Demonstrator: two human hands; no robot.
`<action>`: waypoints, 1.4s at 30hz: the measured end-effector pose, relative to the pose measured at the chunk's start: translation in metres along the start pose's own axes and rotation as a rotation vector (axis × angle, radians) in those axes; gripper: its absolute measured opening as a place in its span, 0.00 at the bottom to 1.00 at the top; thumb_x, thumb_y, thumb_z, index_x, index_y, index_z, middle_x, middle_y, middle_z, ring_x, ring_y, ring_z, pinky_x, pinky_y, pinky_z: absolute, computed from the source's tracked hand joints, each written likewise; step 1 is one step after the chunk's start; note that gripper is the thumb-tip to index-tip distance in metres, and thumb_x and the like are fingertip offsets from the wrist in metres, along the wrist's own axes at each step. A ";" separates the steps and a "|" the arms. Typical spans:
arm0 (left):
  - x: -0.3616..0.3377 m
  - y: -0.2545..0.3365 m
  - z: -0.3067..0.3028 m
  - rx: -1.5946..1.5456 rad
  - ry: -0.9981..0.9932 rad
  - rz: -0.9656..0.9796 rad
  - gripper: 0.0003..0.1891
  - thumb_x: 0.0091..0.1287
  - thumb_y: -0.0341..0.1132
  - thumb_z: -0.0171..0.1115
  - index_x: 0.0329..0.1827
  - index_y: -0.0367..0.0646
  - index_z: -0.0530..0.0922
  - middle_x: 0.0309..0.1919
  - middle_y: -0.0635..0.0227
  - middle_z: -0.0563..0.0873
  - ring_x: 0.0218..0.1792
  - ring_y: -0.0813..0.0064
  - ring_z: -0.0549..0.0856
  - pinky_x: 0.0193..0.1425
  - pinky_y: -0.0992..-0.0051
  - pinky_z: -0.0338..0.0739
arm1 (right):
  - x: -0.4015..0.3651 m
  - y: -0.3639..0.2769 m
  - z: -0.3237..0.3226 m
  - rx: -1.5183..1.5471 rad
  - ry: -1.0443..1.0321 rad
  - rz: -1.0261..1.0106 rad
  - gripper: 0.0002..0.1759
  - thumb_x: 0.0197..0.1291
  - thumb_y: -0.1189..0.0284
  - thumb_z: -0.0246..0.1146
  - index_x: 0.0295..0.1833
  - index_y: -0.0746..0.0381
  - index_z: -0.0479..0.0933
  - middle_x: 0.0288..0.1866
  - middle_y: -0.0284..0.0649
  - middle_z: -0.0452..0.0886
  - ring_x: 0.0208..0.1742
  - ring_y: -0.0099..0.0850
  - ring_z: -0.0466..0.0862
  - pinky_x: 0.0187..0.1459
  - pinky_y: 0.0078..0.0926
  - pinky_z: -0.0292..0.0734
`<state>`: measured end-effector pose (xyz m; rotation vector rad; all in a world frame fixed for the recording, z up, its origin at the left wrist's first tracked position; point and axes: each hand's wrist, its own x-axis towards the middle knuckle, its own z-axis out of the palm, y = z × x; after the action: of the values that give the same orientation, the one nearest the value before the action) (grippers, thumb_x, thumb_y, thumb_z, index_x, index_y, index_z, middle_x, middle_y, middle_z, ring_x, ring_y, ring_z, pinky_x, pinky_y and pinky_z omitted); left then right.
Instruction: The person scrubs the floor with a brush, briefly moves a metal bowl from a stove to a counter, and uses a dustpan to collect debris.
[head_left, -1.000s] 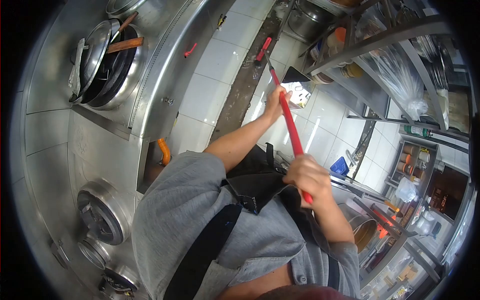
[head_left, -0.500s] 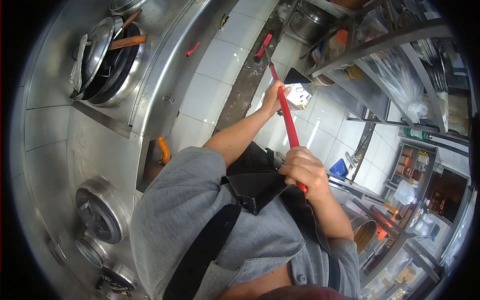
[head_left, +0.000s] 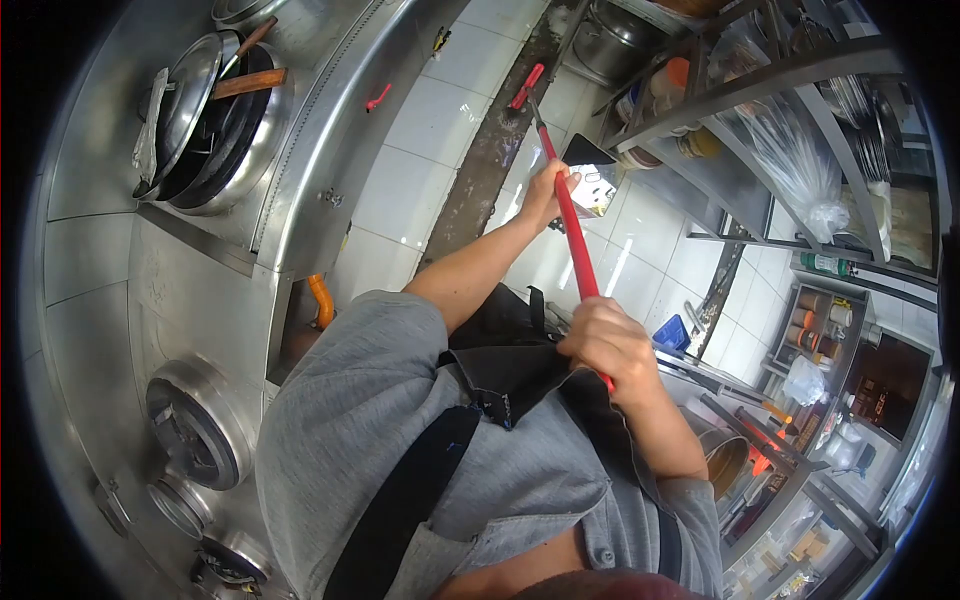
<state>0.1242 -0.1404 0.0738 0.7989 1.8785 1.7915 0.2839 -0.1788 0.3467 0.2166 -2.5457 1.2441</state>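
A long-handled floor tool (head_left: pixel 580 235) with a red pole runs up the middle of the view. Its thin grey neck leads to a short red head (head_left: pixel 527 86) on the dark, wet floor strip; whether that head is a brush or a squeegee I cannot make out. My left hand (head_left: pixel 543 197) wraps round the upper part of the pole. Closer to my chest, my right hand (head_left: pixel 612 346) grips the pole near its end, fingers closed. Just past my left hand stands a white and black dustpan-like object (head_left: pixel 592 185) on the tiles.
A steel stove counter (head_left: pixel 190 270) with a lidded wok (head_left: pixel 190 110) lines the left. Metal shelving (head_left: pixel 740 100) with bags and jars stands at right. White tiles (head_left: pixel 375 190) flank the dark strip (head_left: pixel 470 170). A steel pot (head_left: pixel 612 45) and blue scoop (head_left: pixel 672 334) are low down.
The view has shifted slightly, so the surroundings sit a little to the left. The tool's head has moved little, and both hands keep their hold on the pole.
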 end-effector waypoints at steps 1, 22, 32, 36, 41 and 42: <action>0.000 0.007 -0.002 0.025 0.003 0.013 0.12 0.65 0.38 0.62 0.32 0.42 0.69 0.19 0.69 0.73 0.22 0.78 0.72 0.29 0.74 0.69 | 0.000 -0.006 -0.002 0.000 0.033 -0.017 0.09 0.35 0.82 0.64 0.28 0.66 0.75 0.25 0.41 0.74 0.31 0.39 0.78 0.40 0.38 0.75; -0.006 0.010 -0.003 0.017 0.033 0.050 0.14 0.64 0.40 0.63 0.32 0.42 0.68 0.18 0.66 0.74 0.21 0.74 0.74 0.29 0.72 0.69 | 0.012 -0.007 -0.006 0.040 0.012 -0.045 0.10 0.31 0.85 0.62 0.27 0.66 0.76 0.24 0.40 0.74 0.29 0.39 0.77 0.37 0.35 0.74; 0.012 0.045 -0.010 0.214 -0.073 0.180 0.15 0.59 0.43 0.67 0.31 0.43 0.71 0.23 0.57 0.78 0.28 0.54 0.79 0.33 0.63 0.73 | 0.001 -0.029 -0.023 -0.072 0.214 -0.007 0.05 0.41 0.82 0.60 0.29 0.66 0.76 0.26 0.43 0.77 0.28 0.39 0.79 0.39 0.40 0.78; 0.004 0.080 -0.001 0.481 0.057 0.311 0.14 0.60 0.45 0.64 0.33 0.45 0.75 0.25 0.57 0.80 0.39 0.53 0.81 0.49 0.53 0.72 | -0.013 -0.054 -0.036 -0.026 0.766 0.147 0.09 0.61 0.73 0.52 0.29 0.64 0.70 0.23 0.39 0.72 0.26 0.30 0.73 0.40 0.37 0.72; -0.001 0.050 0.001 0.380 -0.271 0.362 0.15 0.60 0.40 0.65 0.22 0.39 0.73 0.25 0.55 0.79 0.36 0.53 0.79 0.48 0.58 0.70 | -0.033 -0.053 -0.029 0.099 1.100 0.363 0.14 0.67 0.69 0.47 0.34 0.67 0.72 0.28 0.42 0.73 0.33 0.30 0.73 0.50 0.38 0.70; -0.002 0.038 -0.001 0.413 -0.345 0.355 0.15 0.60 0.38 0.64 0.22 0.38 0.73 0.25 0.56 0.79 0.35 0.53 0.79 0.46 0.58 0.70 | -0.040 -0.048 -0.024 0.090 1.085 0.409 0.14 0.67 0.69 0.48 0.37 0.68 0.72 0.29 0.44 0.74 0.34 0.32 0.74 0.51 0.42 0.71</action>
<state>0.1296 -0.1428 0.1113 1.5649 1.9774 1.3326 0.3388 -0.1893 0.3833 -0.7854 -1.6011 1.1335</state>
